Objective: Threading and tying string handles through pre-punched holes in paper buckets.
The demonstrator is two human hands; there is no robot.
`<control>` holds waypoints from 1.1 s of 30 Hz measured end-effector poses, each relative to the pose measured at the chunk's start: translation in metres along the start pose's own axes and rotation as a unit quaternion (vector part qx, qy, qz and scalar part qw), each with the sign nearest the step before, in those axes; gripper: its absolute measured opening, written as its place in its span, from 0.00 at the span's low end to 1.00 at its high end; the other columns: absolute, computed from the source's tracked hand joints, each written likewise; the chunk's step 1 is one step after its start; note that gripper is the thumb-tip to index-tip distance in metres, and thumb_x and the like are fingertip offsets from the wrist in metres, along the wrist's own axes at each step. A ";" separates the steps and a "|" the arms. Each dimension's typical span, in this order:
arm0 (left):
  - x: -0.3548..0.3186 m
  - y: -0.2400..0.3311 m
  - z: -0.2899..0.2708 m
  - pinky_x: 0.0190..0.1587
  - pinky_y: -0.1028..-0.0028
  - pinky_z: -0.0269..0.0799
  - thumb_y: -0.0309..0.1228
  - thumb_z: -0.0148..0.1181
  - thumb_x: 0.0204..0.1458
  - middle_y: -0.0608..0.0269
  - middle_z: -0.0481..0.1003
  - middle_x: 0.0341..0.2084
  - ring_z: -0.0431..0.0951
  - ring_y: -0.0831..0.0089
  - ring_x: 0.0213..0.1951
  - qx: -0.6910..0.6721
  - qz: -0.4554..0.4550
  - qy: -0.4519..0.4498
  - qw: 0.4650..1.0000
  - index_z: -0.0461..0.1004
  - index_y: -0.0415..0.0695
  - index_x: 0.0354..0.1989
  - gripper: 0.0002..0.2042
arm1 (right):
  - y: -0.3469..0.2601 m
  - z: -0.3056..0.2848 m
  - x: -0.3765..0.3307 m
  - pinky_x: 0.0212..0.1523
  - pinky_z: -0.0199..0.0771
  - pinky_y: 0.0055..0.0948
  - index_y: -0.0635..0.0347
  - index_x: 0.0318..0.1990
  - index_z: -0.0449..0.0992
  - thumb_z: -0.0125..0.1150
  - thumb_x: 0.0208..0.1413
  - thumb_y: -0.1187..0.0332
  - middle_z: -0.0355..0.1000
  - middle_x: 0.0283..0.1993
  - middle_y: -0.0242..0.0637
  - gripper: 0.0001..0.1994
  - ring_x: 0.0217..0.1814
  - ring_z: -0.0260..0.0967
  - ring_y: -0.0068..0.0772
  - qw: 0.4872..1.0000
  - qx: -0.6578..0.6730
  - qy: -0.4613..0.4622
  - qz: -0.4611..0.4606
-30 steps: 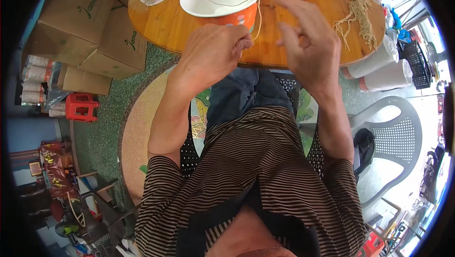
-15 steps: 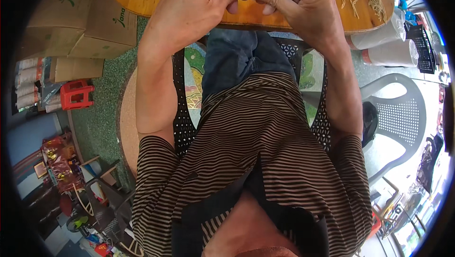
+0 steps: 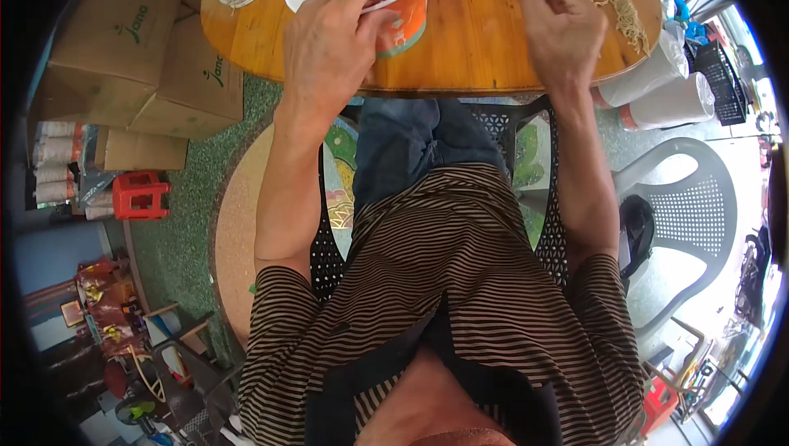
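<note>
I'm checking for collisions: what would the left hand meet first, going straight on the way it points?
Probably the orange bucket: the left hand seems to be touching it, though depth is hard to judge.

At the left hand [image 3: 333,45] I see a bucket [image 3: 408,23] of what looks like coated paper, its white inside smooth. Between it and the right hand [image 3: 563,27], the table [image 3: 481,47] is glossy, varnished wood. Right of the right hand, I read the cord bundle [image 3: 626,6] as matt, rough fibre. Left of the left hand are dull cardboard boxes [image 3: 103,47]; below them, a smooth red plastic stool [image 3: 141,185]. Below the right hand, I make out perforated grey plastic on a chair [image 3: 689,214].
</note>
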State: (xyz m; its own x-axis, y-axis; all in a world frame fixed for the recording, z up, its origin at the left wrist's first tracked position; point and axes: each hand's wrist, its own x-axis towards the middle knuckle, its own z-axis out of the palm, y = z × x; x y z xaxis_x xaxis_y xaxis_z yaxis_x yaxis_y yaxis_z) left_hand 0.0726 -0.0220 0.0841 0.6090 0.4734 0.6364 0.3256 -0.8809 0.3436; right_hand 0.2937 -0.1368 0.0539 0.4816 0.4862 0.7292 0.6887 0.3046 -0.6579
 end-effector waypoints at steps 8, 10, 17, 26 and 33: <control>-0.008 0.006 -0.029 0.33 0.65 0.77 0.25 0.66 0.57 0.52 0.83 0.32 0.86 0.57 0.31 -0.113 -0.066 -0.075 0.988 0.80 0.37 0.40 0.06 | -0.034 0.030 -0.022 0.35 0.78 0.33 0.63 0.34 0.84 0.69 0.54 0.74 0.81 0.34 0.39 0.03 0.34 0.79 0.39 0.992 0.055 -0.066 -0.088; -0.013 0.002 -0.030 0.34 0.65 0.77 0.24 0.66 0.57 0.51 0.83 0.32 0.86 0.57 0.31 -0.104 -0.057 -0.077 0.990 0.80 0.36 0.40 0.06 | -0.038 0.034 -0.026 0.34 0.78 0.34 0.61 0.33 0.83 0.69 0.53 0.74 0.80 0.34 0.38 0.02 0.34 0.79 0.40 0.991 0.062 -0.083 -0.089; -0.014 0.008 -0.035 0.36 0.65 0.79 0.26 0.68 0.56 0.50 0.84 0.32 0.87 0.56 0.34 -0.078 -0.066 -0.061 0.993 0.80 0.36 0.40 0.07 | -0.040 0.035 -0.029 0.35 0.79 0.33 0.61 0.33 0.83 0.69 0.52 0.75 0.81 0.36 0.39 0.02 0.36 0.80 0.41 0.991 0.038 -0.093 -0.092; -0.020 0.006 -0.036 0.39 0.72 0.78 0.25 0.68 0.59 0.54 0.85 0.35 0.87 0.70 0.35 -0.059 -0.073 -0.076 0.993 0.81 0.35 0.44 0.08 | -0.040 0.038 -0.033 0.35 0.80 0.33 0.61 0.33 0.83 0.69 0.52 0.76 0.81 0.35 0.39 0.02 0.36 0.81 0.41 0.994 0.022 -0.089 -0.055; -0.018 0.012 -0.037 0.40 0.69 0.78 0.26 0.69 0.59 0.54 0.85 0.35 0.87 0.66 0.37 -0.059 -0.077 -0.085 0.992 0.81 0.36 0.44 0.08 | -0.038 0.039 -0.032 0.33 0.79 0.33 0.61 0.32 0.83 0.69 0.52 0.75 0.80 0.34 0.38 0.01 0.34 0.80 0.40 0.995 0.021 -0.086 -0.055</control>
State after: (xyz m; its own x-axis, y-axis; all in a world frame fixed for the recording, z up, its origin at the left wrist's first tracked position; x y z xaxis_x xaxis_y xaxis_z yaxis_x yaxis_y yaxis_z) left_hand 0.0386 -0.0410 0.1025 0.6752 0.5860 0.4479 0.3428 -0.7871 0.5129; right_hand 0.2305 -0.1322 0.0481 0.3033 0.5796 0.7563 0.7072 0.3951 -0.5864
